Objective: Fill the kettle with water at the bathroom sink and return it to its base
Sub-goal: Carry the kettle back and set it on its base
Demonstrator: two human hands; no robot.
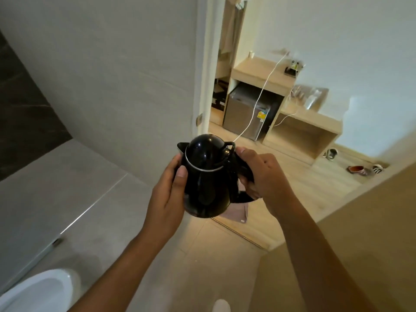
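Black kettle held mid-air at centre frame, lid shut: right hand at 3 o'clock, grip closed round the handle; left hand at 9 o'clock, grip half-curled, cupping its side.

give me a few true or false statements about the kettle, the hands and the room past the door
1. Both hands hold the kettle. True: the left hand steadies its side and the right hand grips the handle.
2. The kettle's lid is open. False: the lid is shut.
3. A small fridge sits under the wooden counter past the doorway. True.
4. The kettle rests on the floor. False: it is held in the air.
5. A toilet shows at the lower left. True.
6. The floor by the far wall is bare. False: shoes lie there.
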